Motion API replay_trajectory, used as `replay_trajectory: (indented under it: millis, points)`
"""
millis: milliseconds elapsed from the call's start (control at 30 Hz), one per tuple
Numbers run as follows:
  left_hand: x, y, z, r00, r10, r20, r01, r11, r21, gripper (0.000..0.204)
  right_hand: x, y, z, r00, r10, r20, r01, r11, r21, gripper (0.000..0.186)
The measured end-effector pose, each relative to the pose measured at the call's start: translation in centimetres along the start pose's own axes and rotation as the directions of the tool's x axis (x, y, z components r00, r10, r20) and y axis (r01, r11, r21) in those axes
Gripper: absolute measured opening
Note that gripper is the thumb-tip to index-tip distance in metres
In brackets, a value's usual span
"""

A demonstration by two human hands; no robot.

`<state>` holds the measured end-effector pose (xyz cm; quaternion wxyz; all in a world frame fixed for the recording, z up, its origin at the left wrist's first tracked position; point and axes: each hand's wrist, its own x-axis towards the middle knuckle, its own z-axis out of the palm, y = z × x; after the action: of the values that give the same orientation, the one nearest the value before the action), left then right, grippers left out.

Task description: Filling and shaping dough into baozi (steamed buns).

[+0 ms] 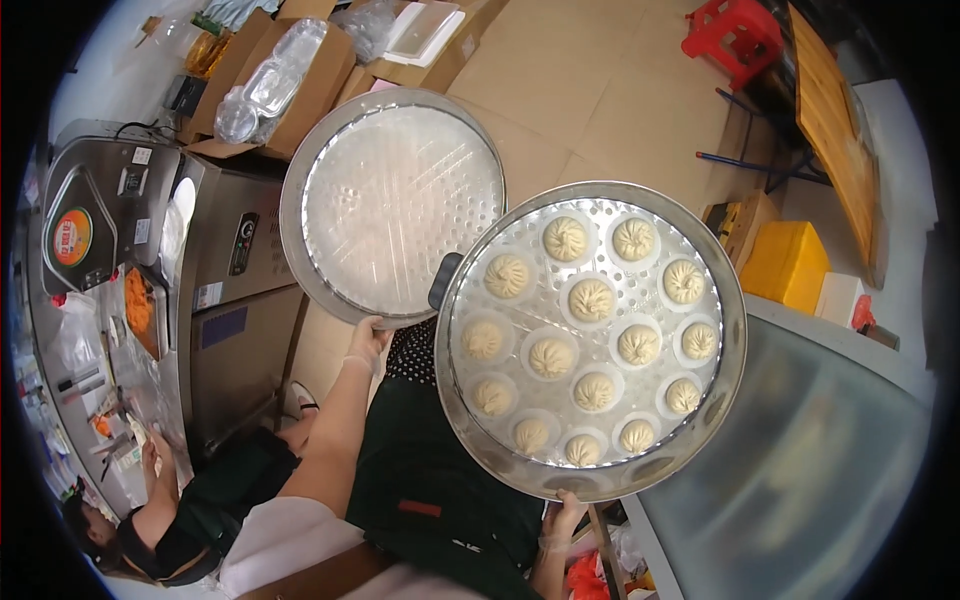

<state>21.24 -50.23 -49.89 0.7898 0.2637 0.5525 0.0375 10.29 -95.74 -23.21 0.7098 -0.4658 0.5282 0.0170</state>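
Observation:
My left hand (pixel 365 340) grips the near rim of a round metal steamer tray (pixel 292 215). That tray is lined with a white perforated sheet and has nothing on it. My right hand (pixel 565 512) holds the lower rim of a second round metal steamer tray (pixel 735 330). Several pale pleated buns (pixel 590 300) sit on it, each on its own small white liner. The full tray overlaps the right edge of the empty one. Both are held up above my dark apron.
A stainless steel machine (pixel 110 210) stands at the left. Cardboard boxes (pixel 290 80) with plastic containers lie at the top. A red stool (pixel 735 35), a wooden board (pixel 835 130) and a yellow box (pixel 785 262) are at the right. Another person (pixel 160 510) is at the lower left.

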Motion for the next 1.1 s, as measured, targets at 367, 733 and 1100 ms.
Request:
replay_trajectory:
  millis: [367, 733, 1100]
  points:
    - [1.5, 8.5, 22.2, 0.998, -0.025, 0.055, 0.017, 0.991, 0.135, 0.051, -0.1, 1.7, 0.3, 0.995, -0.063, -0.08, 0.058, 0.997, -0.058, 0.025]
    - [-9.0, 15.0, 38.7, 0.944, 0.096, 0.315, -0.074, 0.994, -0.081, 0.033, 1.3, -2.4, -1.0, 0.996, -0.031, 0.079, 0.042, 0.989, -0.144, 0.03]
    - [-35.7, 3.4, 31.0, 0.893, -0.008, 0.449, -0.063, 0.988, 0.143, 0.017, 10.1, 2.8, -6.0, 0.95, 0.027, 0.31, -0.048, 0.997, 0.06, 0.034]
